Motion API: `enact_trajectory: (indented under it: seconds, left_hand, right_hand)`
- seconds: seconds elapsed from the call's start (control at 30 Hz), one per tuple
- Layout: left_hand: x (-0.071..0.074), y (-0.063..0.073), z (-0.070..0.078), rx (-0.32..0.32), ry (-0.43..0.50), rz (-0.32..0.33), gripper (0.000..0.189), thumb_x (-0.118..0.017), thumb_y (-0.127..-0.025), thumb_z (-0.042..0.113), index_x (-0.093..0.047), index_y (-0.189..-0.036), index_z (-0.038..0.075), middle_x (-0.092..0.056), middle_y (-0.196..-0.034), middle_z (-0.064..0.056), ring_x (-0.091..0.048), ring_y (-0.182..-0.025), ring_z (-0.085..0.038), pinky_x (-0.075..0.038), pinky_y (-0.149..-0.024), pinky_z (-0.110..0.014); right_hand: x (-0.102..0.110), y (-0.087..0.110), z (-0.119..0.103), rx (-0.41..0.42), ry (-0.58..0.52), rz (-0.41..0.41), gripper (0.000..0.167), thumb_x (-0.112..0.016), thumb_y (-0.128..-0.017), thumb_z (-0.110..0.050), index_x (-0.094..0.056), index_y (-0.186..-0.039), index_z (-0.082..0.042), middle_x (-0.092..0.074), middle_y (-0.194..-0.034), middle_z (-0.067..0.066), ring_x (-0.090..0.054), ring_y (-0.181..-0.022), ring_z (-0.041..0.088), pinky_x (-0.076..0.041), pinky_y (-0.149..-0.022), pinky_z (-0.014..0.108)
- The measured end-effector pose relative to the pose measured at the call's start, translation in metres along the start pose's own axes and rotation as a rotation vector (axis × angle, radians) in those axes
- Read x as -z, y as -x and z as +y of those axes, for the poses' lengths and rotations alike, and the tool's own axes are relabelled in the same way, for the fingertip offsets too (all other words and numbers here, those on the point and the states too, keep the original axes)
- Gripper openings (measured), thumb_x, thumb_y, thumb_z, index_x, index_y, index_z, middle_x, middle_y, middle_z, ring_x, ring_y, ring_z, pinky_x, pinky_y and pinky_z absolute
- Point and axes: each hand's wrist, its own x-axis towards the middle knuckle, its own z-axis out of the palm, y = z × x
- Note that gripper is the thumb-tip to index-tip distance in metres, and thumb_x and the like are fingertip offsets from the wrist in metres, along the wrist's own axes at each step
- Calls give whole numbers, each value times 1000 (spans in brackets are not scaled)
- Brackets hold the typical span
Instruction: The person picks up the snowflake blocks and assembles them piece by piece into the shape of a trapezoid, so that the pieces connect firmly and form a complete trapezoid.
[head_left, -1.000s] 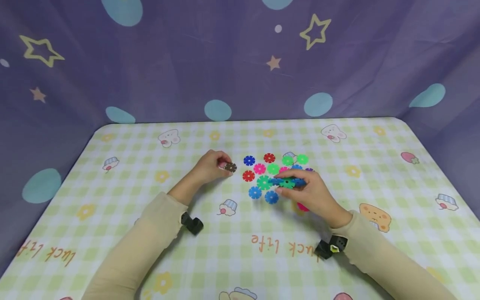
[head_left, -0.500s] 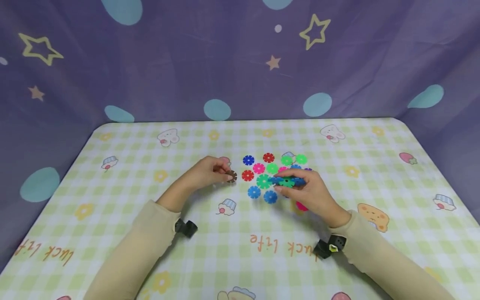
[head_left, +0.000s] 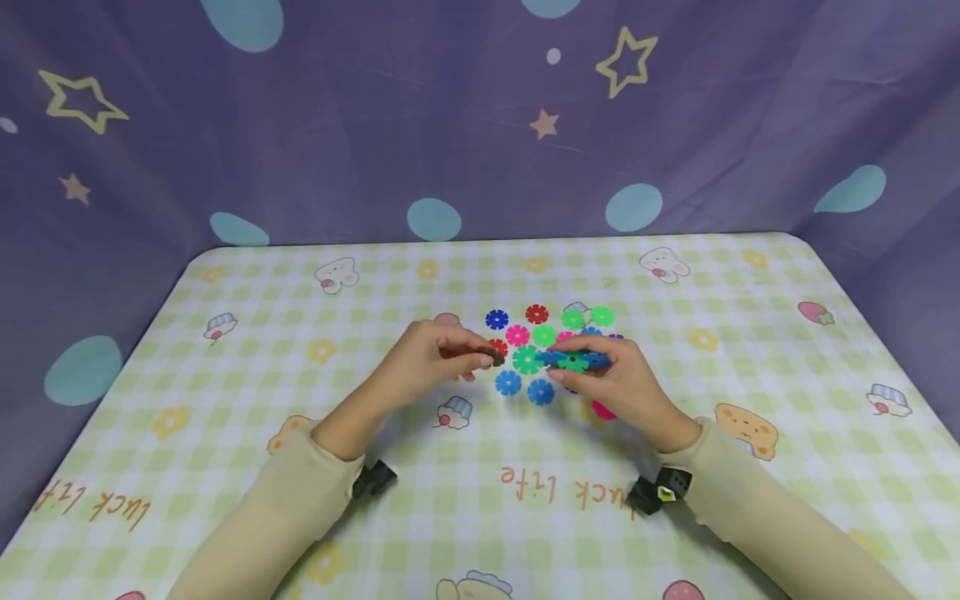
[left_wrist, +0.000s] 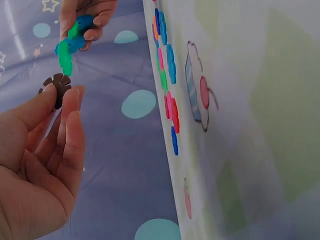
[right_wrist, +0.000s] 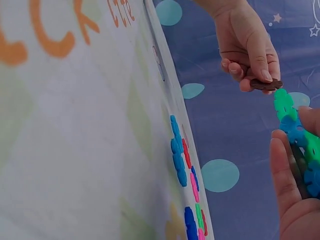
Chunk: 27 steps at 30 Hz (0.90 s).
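My left hand (head_left: pixel 420 367) pinches a brown notched snowflake disc (head_left: pixel 492 356) between thumb and fingers, turned nearly edge-on in the head view. Opposite it, my right hand (head_left: pixel 622 379) grips a chain of interlocked blue and green snowflake discs (head_left: pixel 596 361). The chain's end piece, a green disc (head_left: pixel 527 360), points toward the left hand. In the left wrist view the brown disc (left_wrist: pixel 60 91) lies right at the tip of that green disc (left_wrist: pixel 65 59). From the right wrist, the brown disc (right_wrist: pixel 265 85) appears just above the green end (right_wrist: pixel 283 102). Both hands are raised over the table.
Loose snowflake discs lie flat beneath the hands, among them a dark blue disc (head_left: pixel 497 319), a red disc (head_left: pixel 537 314), a pink disc (head_left: pixel 517 336) and a light blue disc (head_left: pixel 541 392). A checked cloth (head_left: pixel 247 375) covers the table, with a purple curtain (head_left: pixel 337 150) behind.
My left hand has come rightward and slightly down in the head view, bringing the brown disc to the chain's green end and tilting it edge-on. The right hand has stayed nearly still.
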Motion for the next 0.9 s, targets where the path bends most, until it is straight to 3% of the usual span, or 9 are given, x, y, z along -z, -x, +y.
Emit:
enact_trajectory:
  seconds: [0.2,0.53,0.9]
  left_hand:
    - [-8,0,-1,-31,6,-3,15,-67,-88,14,-71,-98,4,-72,-87,-6,-67,-72,-32,-55,-66,-39]
    - [-17,1,3,-105,-141,100,15,-69,-87,15,-74,-99,8,-73,-88,-1,-66,-70,-12,-53,-64,-23]
    - [-19,1,3,-96,-194,132,14,-69,-87,14,-75,-98,8,-72,-87,0,-66,-69,-10,-52,-60,-22]
  right_hand:
    - [0,0,1,-11,13,17,23,-76,-80,-10,-71,-101,-6,-66,-112,8,-57,-70,12,-48,-59,24]
    - [3,-1,-1,-13,35,20,23,-76,-79,-11,-70,-101,-6,-66,-111,8,-57,-67,11,-49,-58,24]
    - [0,0,-1,-19,14,26,22,-75,-80,-8,-70,-101,-4,-66,-110,9,-56,-64,13,-49,-55,24]
